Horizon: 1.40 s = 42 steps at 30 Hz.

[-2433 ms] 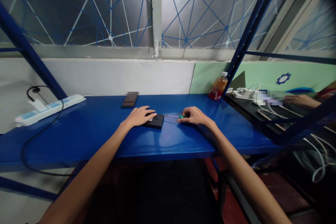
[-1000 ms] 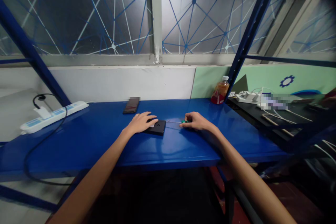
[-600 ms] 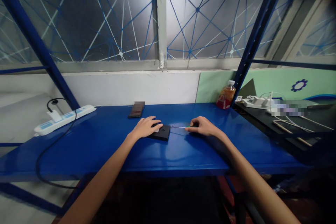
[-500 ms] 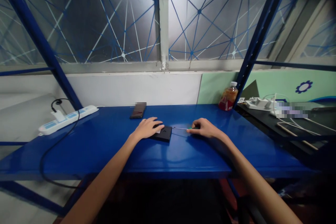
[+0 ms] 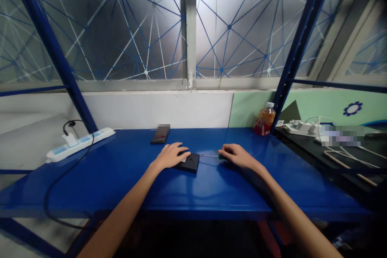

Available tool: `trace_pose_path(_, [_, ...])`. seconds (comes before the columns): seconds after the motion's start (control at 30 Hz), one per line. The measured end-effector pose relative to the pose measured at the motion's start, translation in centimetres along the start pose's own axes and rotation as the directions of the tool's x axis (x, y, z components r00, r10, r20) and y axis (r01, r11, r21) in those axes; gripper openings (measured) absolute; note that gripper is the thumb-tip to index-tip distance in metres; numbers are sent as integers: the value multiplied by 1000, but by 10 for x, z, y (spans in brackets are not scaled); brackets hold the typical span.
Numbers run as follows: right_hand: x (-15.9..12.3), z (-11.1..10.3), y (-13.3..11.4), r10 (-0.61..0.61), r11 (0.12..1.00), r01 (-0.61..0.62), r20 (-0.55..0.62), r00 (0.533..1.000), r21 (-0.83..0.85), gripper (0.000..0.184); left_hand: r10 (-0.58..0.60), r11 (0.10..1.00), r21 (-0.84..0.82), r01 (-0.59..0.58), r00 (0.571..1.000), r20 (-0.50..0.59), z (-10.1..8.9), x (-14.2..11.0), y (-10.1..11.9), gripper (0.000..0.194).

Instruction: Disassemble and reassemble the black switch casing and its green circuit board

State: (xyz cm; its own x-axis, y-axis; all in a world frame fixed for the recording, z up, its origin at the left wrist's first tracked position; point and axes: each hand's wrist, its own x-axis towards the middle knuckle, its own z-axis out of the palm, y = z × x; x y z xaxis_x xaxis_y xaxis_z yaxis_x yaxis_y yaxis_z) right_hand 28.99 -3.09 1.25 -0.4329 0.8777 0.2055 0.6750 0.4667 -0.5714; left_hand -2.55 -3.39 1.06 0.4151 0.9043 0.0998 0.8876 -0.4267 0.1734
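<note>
- Black and flat, a box-like device (image 5: 192,164) is lying on the blue tabletop (image 5: 121,187), near the middle and partly covered by a hand.
- The left hand (image 5: 171,156) is resting over the device's left part, its fingers extending and its thumb lying on top; whether they are gripping an edge, I cannot tell.
- The right hand (image 5: 236,155) is pinching the green handle of a screwdriver (image 5: 213,156) between thumb and fingers.
- The screwdriver's thin shaft is pointing at the device's right edge; whether the tip is touching it, I cannot tell.
- A dark phone (image 5: 160,134) is lying beyond the left hand.
- On the left, a white power strip (image 5: 99,134) is holding a plug (image 5: 70,140) with a black cable (image 5: 47,193).
- A bottle (image 5: 265,121) is standing at the tabletop's far right corner.
</note>
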Motion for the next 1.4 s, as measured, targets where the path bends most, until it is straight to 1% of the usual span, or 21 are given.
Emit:
trace_pose_path(0.1, [0,-3,-1,20,1000,-19,39,999,-23,41,8,1000,-6,-8,1000,-11,1,0,-1,61])
trace_pose_path(0.2, [0,-3,-1,34,998,-30,76,997,-56,46,13,1000,-14,-13,1000,-24,2,1,-3,63])
trace_pose_path(0.33, [0,-1,2,25,999,-22,91,996,-29,48,13,1000,-5,-13,1000,-23,3,2,-4,62])
trace_pose_path(0.47, [2,4,7,23,999,-26,84,996,30,45,10,1000,7,-10,1000,-28,3,2,-3,61])
trace_pose_path(0.6, [1,5,6,-2,999,0,62,998,36,42,14,1000,6,-13,1000,-20,2,2,-3,61])
trace_pose_path(0.7, [0,2,1,1,1000,-1,49,999,13,43,12,1000,15,-12,1000,-23,1,2,-3,61])
trace_pose_path(0.83, [0,-2,-1,29,998,-22,107,994,-63,49,18,1000,20,-17,1000,-23,2,3,-4,61])
trace_pose_path(0.93, [1,-1,2,20,996,-13,87,996,-85,47,21,1000,12,-21,1000,-21,3,3,-6,62])
trace_pose_path(1.03, [1,1,3,-11,997,15,53,999,-69,42,25,1000,0,-25,1000,-17,3,3,-5,64])
trace_pose_path(1.17, [0,2,-1,-16,1000,17,88,996,-18,39,17,1000,6,-17,1000,-13,1,3,-3,64])
trace_pose_path(1.27, [-1,0,-4,-17,1000,18,78,997,-5,42,11,1000,4,-11,1000,-12,0,4,-3,66])
trace_pose_path(1.33, [-1,-2,-5,-10,1000,12,69,998,-26,46,11,1000,-2,-11,1000,-9,0,4,-3,67])
trace_pose_path(1.4, [-1,-4,-4,9,999,-4,86,996,-54,49,13,1000,-4,-13,1000,-9,0,4,-3,66])
